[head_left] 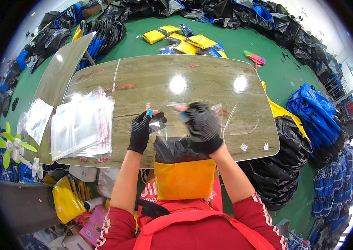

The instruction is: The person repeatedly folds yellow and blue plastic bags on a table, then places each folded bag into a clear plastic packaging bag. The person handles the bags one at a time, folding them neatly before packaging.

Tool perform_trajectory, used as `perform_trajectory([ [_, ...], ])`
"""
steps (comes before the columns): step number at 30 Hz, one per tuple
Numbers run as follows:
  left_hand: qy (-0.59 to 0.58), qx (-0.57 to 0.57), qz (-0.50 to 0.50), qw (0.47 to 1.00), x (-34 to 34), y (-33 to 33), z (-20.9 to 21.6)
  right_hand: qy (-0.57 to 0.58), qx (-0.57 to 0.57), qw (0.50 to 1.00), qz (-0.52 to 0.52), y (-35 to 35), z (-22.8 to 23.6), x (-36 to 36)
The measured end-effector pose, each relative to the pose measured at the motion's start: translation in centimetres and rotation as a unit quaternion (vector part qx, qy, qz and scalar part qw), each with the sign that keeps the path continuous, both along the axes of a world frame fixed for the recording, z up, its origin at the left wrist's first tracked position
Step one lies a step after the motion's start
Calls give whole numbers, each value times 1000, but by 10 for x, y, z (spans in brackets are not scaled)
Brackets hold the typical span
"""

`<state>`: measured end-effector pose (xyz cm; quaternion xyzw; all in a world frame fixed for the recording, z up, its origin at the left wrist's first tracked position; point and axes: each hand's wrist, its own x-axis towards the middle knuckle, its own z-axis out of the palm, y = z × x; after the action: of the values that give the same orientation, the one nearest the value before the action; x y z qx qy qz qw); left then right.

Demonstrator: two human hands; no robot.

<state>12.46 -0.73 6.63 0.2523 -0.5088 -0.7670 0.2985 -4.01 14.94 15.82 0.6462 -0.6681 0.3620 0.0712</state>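
Observation:
My left hand (141, 130), in a black dotted glove with bare fingertips and a blue band on one finger, is closed at the edge of a clear plastic bag (171, 103). The bag's outline is hard to follow against the table. My right hand (203, 125), gloved the same way, is smeared by motion over the bag's right side, so its grip cannot be made out. Between my forearms a folded yellow and black packet (185, 180) stands against my body at the table's near edge, its black part uppermost.
On the wood-patterned table (151, 75), a stack of clear bags (82, 125) lies left and loose plastic strips (241, 133) right. Yellow and blue packets (187, 46) lie on the green floor beyond. A green fan (13, 146) stands left; black and blue bundles (281, 171) sit right.

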Motion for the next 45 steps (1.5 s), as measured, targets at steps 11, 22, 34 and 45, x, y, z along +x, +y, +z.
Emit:
perform_trajectory([
  [11,-102,-438,-29,893,27,11,38,150,153,963,162,-58,26,-18],
  [22,-14,48,-7,999,39,-1,40,-500,84,838,-204,69,-3,-140],
  [34,-70,-362,-143,918,94,22,37,-512,97,829,202,138,-38,-46],
  [45,-196,-488,105,844,71,33,61,-75,-14,996,53,108,15,15],
])
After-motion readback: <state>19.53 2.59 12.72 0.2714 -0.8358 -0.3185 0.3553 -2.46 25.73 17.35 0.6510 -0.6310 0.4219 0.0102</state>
